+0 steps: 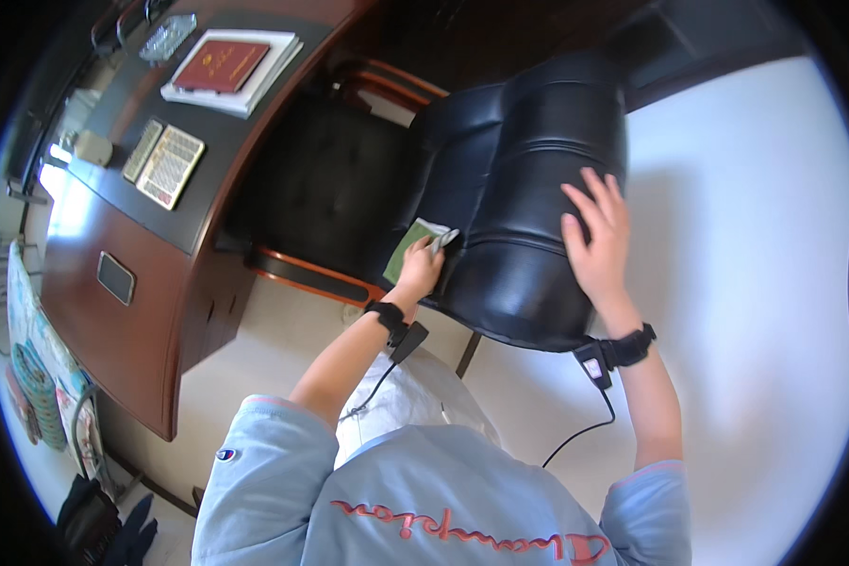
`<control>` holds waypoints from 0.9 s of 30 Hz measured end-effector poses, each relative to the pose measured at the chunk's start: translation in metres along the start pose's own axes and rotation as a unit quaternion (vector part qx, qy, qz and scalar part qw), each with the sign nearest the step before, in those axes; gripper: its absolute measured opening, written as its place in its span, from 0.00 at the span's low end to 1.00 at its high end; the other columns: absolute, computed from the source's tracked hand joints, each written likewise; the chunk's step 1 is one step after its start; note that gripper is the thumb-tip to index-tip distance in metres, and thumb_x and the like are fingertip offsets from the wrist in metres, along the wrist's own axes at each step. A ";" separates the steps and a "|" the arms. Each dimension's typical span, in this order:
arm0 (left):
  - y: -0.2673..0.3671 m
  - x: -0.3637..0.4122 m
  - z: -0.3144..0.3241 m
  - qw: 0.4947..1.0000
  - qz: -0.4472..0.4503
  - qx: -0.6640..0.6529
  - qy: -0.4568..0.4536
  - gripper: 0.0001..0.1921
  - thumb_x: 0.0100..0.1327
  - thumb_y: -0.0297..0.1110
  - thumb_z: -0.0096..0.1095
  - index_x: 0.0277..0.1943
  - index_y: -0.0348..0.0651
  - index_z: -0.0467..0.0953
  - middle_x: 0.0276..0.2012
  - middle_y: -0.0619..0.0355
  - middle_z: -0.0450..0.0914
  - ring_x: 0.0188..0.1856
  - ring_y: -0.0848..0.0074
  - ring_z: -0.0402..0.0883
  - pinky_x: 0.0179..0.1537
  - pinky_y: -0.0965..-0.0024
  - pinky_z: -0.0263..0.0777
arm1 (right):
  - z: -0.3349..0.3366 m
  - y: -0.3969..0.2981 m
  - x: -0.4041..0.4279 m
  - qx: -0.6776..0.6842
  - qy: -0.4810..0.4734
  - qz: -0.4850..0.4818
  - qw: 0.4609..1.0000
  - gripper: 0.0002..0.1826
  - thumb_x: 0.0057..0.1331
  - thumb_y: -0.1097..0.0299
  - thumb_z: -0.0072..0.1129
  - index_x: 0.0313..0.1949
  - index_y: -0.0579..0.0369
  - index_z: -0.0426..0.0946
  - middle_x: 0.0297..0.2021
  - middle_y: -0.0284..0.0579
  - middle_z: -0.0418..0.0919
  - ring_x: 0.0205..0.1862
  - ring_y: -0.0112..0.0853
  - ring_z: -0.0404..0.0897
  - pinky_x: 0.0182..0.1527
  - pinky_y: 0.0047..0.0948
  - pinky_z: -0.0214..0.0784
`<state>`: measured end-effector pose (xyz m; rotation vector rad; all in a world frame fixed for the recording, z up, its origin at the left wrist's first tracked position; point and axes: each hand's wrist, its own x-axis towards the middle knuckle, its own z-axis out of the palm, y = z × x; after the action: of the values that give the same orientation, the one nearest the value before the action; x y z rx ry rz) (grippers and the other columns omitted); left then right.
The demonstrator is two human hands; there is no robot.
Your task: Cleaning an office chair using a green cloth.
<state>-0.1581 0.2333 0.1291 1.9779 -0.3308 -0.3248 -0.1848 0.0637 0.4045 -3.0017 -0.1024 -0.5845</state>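
A padded black leather office chair stands before me, its backrest (499,191) closest and its tufted seat (318,184) partly in shadow. My left hand (421,269) grips a folded green and white cloth (405,256), which lies against the front face of the backrest near its side edge. Along the rounded top of the backrest rests my right hand (601,244), fingers spread and holding nothing. Each wrist wears a black strap with a small cabled device.
A wooden desk (120,339) curves along the left. It bears a phone (116,277), an open booklet or case (164,164), a red folder (221,65) on white papers and a glass dish (168,37). Wooden armrests (318,278) flank the seat. A white wall (743,283) rises at right.
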 end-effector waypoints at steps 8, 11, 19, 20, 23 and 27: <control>-0.059 0.016 -0.047 0.999 0.012 0.006 -0.048 0.20 0.62 0.43 0.46 0.36 0.30 0.75 0.31 0.45 0.79 0.33 0.53 0.76 0.39 0.60 0.69 | -0.117 -0.126 0.001 0.330 -0.008 -0.349 0.877 0.15 0.53 0.71 0.54 0.41 0.59 0.73 0.41 0.48 0.73 0.46 0.41 0.73 0.45 0.32 0.69; -0.011 0.009 -0.082 0.983 -0.135 -0.120 -0.014 0.20 0.64 0.44 0.46 0.31 0.31 0.73 0.20 0.60 0.73 0.24 0.74 0.72 0.29 0.70 0.66 | -0.175 -0.174 -0.015 0.312 0.155 -0.462 0.815 0.07 0.41 0.72 0.56 0.22 0.58 0.70 0.20 0.41 0.71 0.24 0.31 0.70 0.28 0.23 0.63; 0.021 0.021 -0.091 0.976 -0.132 -0.168 -0.034 0.20 0.66 0.46 0.43 0.37 0.35 0.73 0.24 0.62 0.73 0.25 0.79 0.71 0.28 0.75 0.64 | -0.266 -0.201 -0.082 0.002 0.211 -0.532 0.820 0.16 0.46 0.68 0.53 0.32 0.70 0.74 0.33 0.52 0.75 0.41 0.41 0.74 0.44 0.27 0.69; 0.025 0.020 -0.092 0.972 -0.145 -0.174 -0.056 0.20 0.67 0.46 0.42 0.42 0.35 0.72 0.28 0.60 0.75 0.30 0.78 0.73 0.32 0.75 0.67 | -0.268 -0.202 -0.087 -0.006 0.219 -0.532 0.818 0.16 0.46 0.68 0.53 0.31 0.70 0.74 0.33 0.52 0.75 0.41 0.41 0.74 0.44 0.27 0.69; 0.022 0.017 -0.098 0.968 -0.147 -0.198 -0.044 0.19 0.67 0.45 0.42 0.43 0.36 0.72 0.29 0.60 0.76 0.30 0.77 0.74 0.32 0.74 0.67 | -0.271 -0.207 -0.100 -0.021 0.230 -0.537 0.811 0.16 0.46 0.68 0.53 0.30 0.69 0.74 0.33 0.52 0.75 0.41 0.41 0.74 0.44 0.27 0.70; 0.035 0.017 -0.092 0.970 -0.112 -0.201 -0.075 0.19 0.67 0.45 0.41 0.44 0.37 0.71 0.31 0.60 0.76 0.31 0.77 0.74 0.33 0.73 0.68 | -0.275 -0.211 -0.114 -0.042 0.243 -0.531 0.811 0.15 0.45 0.67 0.53 0.29 0.69 0.75 0.32 0.51 0.75 0.41 0.40 0.74 0.43 0.28 0.70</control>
<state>-0.1111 0.2894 0.1972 1.5939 -0.1224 -0.6372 -0.4099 0.2425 0.6302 -2.4614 -1.7792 -1.3996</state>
